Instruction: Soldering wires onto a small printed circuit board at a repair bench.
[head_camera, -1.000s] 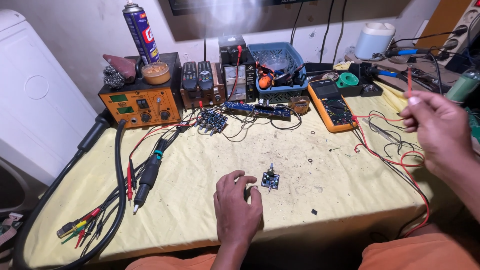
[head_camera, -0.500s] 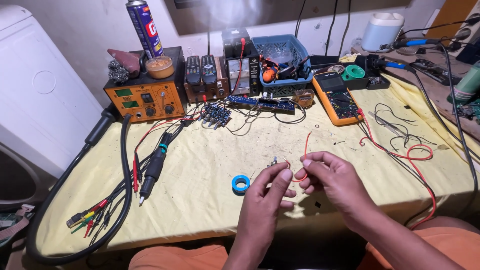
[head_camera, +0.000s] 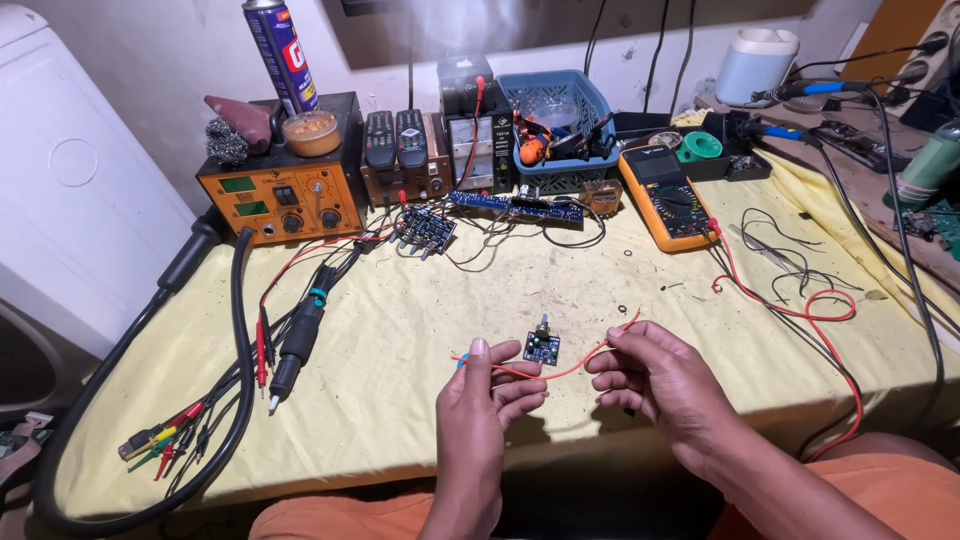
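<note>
Thin red wire (head_camera: 560, 372): light, limp, springing; pinching between left hand (head_camera: 487, 392) and right hand (head_camera: 655, 378) fingertips near its ends, hovering above small circuit board (head_camera: 541, 348) on desk (head_camera: 420, 330).

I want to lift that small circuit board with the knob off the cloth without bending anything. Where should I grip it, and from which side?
Probably by the small circuit board's two opposite bare edges, pinching from above. It lies flat on the yellow cloth with its knob at the far edge, so the left and right edges look free. The left hand and right hand hold a thin red wire just in front, so approach from the far side.
</note>
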